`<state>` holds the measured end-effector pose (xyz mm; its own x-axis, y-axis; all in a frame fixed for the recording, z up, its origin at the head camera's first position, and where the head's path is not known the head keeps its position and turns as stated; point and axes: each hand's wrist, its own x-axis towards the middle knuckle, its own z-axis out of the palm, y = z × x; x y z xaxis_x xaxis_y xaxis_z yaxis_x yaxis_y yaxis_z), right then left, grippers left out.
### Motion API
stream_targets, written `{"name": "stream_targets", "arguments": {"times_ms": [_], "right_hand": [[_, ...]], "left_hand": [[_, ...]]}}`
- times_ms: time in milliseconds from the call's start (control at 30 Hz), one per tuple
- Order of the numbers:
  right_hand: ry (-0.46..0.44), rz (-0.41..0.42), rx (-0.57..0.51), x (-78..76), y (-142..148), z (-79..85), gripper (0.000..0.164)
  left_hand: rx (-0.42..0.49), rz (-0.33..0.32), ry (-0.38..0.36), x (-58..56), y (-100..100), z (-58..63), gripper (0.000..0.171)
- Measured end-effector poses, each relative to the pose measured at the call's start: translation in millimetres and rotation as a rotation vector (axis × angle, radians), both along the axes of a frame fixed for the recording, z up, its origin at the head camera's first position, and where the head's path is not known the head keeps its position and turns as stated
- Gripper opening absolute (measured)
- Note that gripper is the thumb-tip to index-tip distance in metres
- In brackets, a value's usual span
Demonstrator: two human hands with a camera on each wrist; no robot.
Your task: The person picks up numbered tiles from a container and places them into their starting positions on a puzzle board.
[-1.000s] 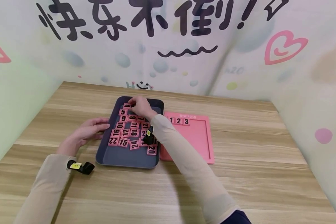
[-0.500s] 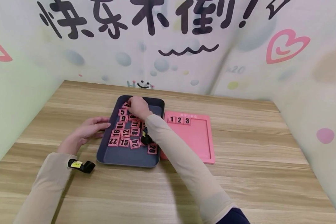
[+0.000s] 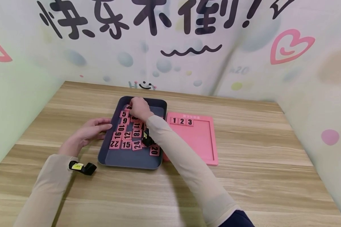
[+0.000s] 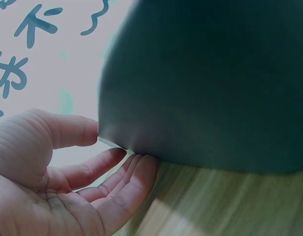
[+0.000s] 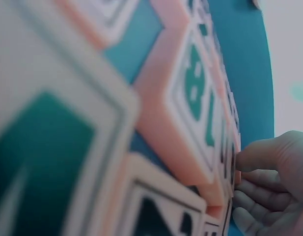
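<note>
My right hand (image 3: 140, 109) is over the far left of the dark grey tray (image 3: 130, 160), its thumb and fingers pinching the pink number 4 tile (image 3: 128, 107). That tile is partly hidden by the fingers. Pink tiles with black numbers lie around it, among them the 5 tile (image 3: 124, 114) and the 9 tile (image 3: 125, 120). In the right wrist view, the hand (image 5: 276, 179) reaches in beyond blurred nearby tiles. My left hand (image 3: 89, 131) rests at the tray's left side, and the left wrist view has its thumb and fingertips against the outer wall (image 4: 205, 98).
Right of the tray lies a pink frame board (image 3: 193, 143), with tiles 1, 2 and 3 (image 3: 182, 121) in a row at its top left. The wooden tabletop (image 3: 261, 164) extends around both. A printed wall sheet (image 3: 102, 60) stands behind.
My right hand shifts slightly left at the number 4 tile, which tilts and then settles lower beside the fingers. The left hand stays at the tray's side.
</note>
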<state>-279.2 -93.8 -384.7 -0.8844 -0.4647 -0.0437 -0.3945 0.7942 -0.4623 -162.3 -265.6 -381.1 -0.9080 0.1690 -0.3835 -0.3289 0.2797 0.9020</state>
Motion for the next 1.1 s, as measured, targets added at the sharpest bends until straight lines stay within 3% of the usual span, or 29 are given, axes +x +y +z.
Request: {"name": "stream_targets", "arguments": {"times_ms": [133,233,333,467,567,667,1100], "right_hand": [[-0.044,-0.004,-0.047,0.7,6,2.2,0.042],[-0.064,0.005,-0.068,1.0,13,8.1,0.045],[-0.066,0.029,-0.098,1.3,23,15.3,0.04],[-0.061,0.055,-0.145,3.1,37,23.2,0.01],[-0.071,0.066,-0.155,5.7,47,28.5,0.026],[-0.09,0.08,-0.153,9.7,57,33.0,0.031],[-0.05,0.095,-0.262,32.4,112,43.5,0.033]], "left_hand": [[-0.002,-0.001,0.0,0.4,0,-1.1,0.053],[-0.001,-0.003,0.001,0.6,1,-1.9,0.053],[0.002,-0.005,-0.001,0.5,2,-2.4,0.053],[-0.003,-0.007,-0.005,0.0,2,-3.2,0.053],[-0.011,-0.009,-0.01,-0.6,2,-3.8,0.054],[-0.017,-0.005,-0.007,-1.4,1,-4.1,0.054],[-0.028,-0.002,-0.004,-2.3,0,-4.7,0.057]]}}
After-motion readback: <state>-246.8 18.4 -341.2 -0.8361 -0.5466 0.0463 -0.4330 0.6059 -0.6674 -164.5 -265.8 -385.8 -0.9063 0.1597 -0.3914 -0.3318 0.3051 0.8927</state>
